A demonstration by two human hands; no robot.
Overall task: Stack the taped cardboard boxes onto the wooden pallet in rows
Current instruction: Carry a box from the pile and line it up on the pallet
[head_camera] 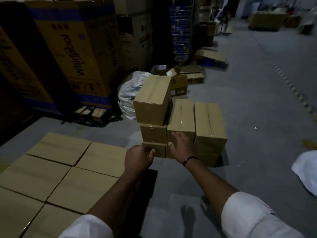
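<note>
White sleeves frame the two hands, which are apart. The right hand lies with spread fingers on the front of a taped cardboard box in the pile on the floor. The left hand is curled at the lowest box; I cannot tell if it grips. A flat layer of boxes lies near on the left, and the pallet is hidden. It seems best to take one box by both sides, minding the top box just beside.
</note>
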